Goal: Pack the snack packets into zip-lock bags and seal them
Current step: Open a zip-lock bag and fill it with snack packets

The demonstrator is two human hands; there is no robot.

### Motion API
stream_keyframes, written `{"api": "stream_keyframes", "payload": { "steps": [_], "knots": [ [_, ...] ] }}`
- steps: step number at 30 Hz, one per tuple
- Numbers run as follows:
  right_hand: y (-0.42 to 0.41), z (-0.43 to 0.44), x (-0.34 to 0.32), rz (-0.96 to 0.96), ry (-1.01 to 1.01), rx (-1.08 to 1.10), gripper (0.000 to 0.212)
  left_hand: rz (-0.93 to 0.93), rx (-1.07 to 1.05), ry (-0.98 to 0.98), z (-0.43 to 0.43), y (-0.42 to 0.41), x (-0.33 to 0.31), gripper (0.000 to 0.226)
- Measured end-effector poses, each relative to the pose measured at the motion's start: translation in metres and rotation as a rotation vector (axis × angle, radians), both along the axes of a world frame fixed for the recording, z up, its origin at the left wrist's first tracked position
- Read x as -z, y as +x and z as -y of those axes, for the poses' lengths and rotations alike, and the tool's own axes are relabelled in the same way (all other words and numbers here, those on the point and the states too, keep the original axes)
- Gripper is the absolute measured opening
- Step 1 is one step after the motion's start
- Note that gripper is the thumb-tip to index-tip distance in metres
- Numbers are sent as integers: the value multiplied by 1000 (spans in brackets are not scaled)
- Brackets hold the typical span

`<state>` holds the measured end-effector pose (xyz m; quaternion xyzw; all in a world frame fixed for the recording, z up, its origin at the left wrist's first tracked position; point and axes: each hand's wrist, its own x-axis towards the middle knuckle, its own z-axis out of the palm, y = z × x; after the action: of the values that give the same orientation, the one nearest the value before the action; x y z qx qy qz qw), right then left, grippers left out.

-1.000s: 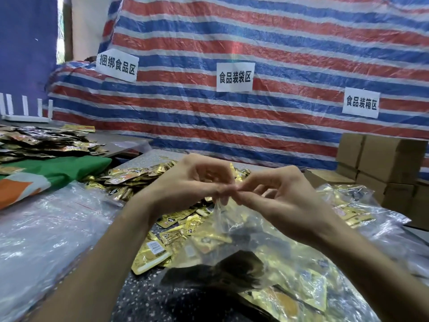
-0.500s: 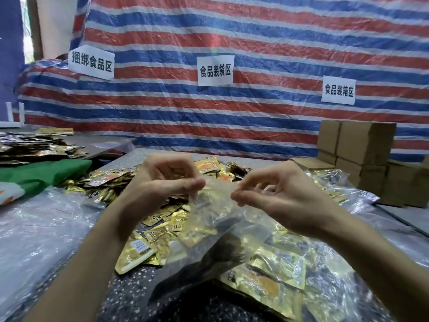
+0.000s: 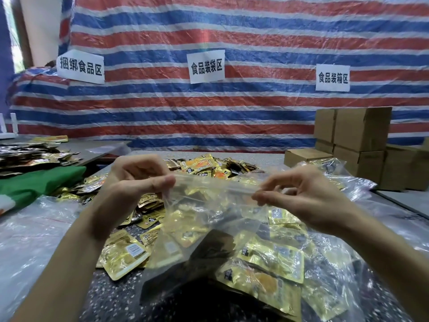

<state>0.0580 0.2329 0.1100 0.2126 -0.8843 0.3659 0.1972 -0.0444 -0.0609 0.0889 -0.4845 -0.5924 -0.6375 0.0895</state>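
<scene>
Head view, near edge first: dark speckled table (image 3: 111, 291) at bottom, clear zip-lock bag (image 3: 204, 242) held up over it. Inside the bag: gold snack packets (image 3: 185, 214), a few dark ones lower down; count not readable through the film.

Grip, left hand (image 3: 134, 182): pinching the left end of the bag's top strip, thumb against curled fingers. Grip, right hand (image 3: 306, 196): pinching the right end the same way, thumb and forefinger closed on the strip. Strip pulled level between both hands; sealed or not, cannot tell.

Lower right, just beside the bag: more gold packets under clear film (image 3: 274, 259). Just left of the bag: one loose gold packet (image 3: 125, 254) flat on the table, white label up. Further left: crumpled clear plastic sheet (image 3: 30, 228).

Behind the hands: heap of loose packets (image 3: 209, 165). Left, mid-distance: green cloth (image 3: 39, 182), with a stack of dark packets (image 3: 27, 154) beyond it. Right, mid-distance: brown cardboard boxes (image 3: 362, 129), stacked.

Far back: red, white and blue striped tarp (image 3: 232, 108) with three white paper signs (image 3: 206, 66) fixed to it.
</scene>
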Motion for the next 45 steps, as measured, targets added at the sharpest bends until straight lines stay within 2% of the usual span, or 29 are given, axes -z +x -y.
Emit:
{"api": "stream_keyframes", "payload": {
  "steps": [7, 10, 12, 14, 16, 18, 21, 25, 27, 29, 30, 33, 35, 41, 43, 45],
  "knots": [
    [5, -19, 23, -47, -135, 49, 26, 24, -56, -21, -4, 2, 3, 15],
    [3, -12, 44, -72, -303, 87, 21, 45, -84, -17, -10, 2, 5, 16],
    [1, -6, 60, -28, -439, 94, 26, 100, -58, 40, -19, 3, 10, 17],
    [0, 0, 74, 93, -523, 74, 47, 155, -35, 80, -32, 5, 15, 20],
    [-3, 3, 84, 233, -534, 39, 89, 192, -15, 91, -47, 8, 22, 26],
    [-5, 7, 91, 328, -548, 10, 118, 204, -6, 114, -64, 12, 29, 25],
    [-2, 15, 96, 368, -479, 30, 132, 279, -48, 263, -88, 21, 37, 11],
    [1, 24, 99, 391, -349, 23, 140, 438, -35, 376, -107, 33, 48, 8],
    [-1, 34, 99, 371, -387, -122, 125, 490, -18, 345, -116, 38, 55, 10],
    [-4, 40, 98, 251, -472, -271, 86, 516, 7, 306, -122, 43, 61, 18],
    [-5, 40, 95, 224, -488, -288, 75, 492, 11, 287, -123, 44, 62, 23],
    [-2, 28, 85, 210, -464, -218, 49, 259, -88, 224, -121, 45, 63, 37],
    [-3, 14, 77, 150, -436, -136, 25, 119, -191, 183, -121, 47, 64, 33],
    [-21, -37, 27, -309, -410, 195, 20, 30, -250, -64, -125, 48, 75, 21],
    [-40, -57, 14, -465, -410, 393, 22, 36, -285, -92, -126, 48, 79, 16],
    [-54, -72, 11, -493, -330, 634, 26, 43, -309, -128, -127, 49, 80, 20]
  ]
}}
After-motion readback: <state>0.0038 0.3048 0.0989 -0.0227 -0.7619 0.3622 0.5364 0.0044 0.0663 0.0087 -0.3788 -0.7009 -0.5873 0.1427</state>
